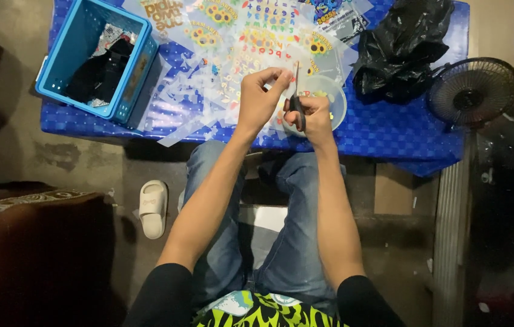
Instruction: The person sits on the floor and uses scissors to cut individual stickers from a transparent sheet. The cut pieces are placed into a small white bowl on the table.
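Blue basket (90,57) sits far left on the bench (390,130). Your left hand (258,100) pinches a small clear sticker scrap (283,74), fingers pressed together, just left of the scissors (297,100). Your right hand (314,118) grips them, blades pointing up and away.

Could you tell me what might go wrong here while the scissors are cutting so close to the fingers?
1. The left hand pinches a small piece right beside the blades of the scissors held by the right hand, so a fingertip could get nicked.
2. Clear sticker sheets overhang the near edge of the blue table and may slide off.
3. The small fan stands close by; if it is running, it could scatter cut pieces.
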